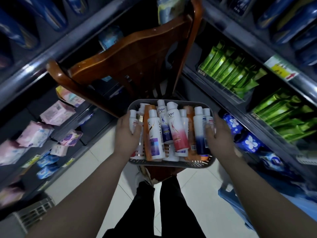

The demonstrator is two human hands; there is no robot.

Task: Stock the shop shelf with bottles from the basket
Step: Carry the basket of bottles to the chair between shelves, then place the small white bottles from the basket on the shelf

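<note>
The left hand (127, 134) grips the left side of a grey plastic basket (171, 164), its fingers curled over the rim and lying on a small white bottle. The right hand (218, 134) grips the opposite side the same way, fingertips hooked inside the rim against the bottles. The basket sits level between both hands, in front of the body at the middle of the view.

It is rectangular with rounded corners and a slatted near wall, and it is packed with bottles (199, 127) lying side by side, caps pointing away from the person. Two white-capped Dove bottles (173, 117) lie on top in the centre, one fading to pink, one to purple. A white Lux bottle (155, 134) with a purple label lies to their left, beside an orange bottle (147, 127).

A wooden chair (128, 54) stands directly beyond and under the basket. I cannot tell whether the basket rests on its seat.

The left shelving (42, 60) carries pink packs (58, 112). The right shelving (248, 48) carries green sachets (228, 66) and blue flowered packs (248, 140) just beside the right hand. Between the two runs a narrow strip of white tiled floor (197, 194), largely taken by the chair. A blue plastic stool (228, 194) stands at the lower right.
</note>
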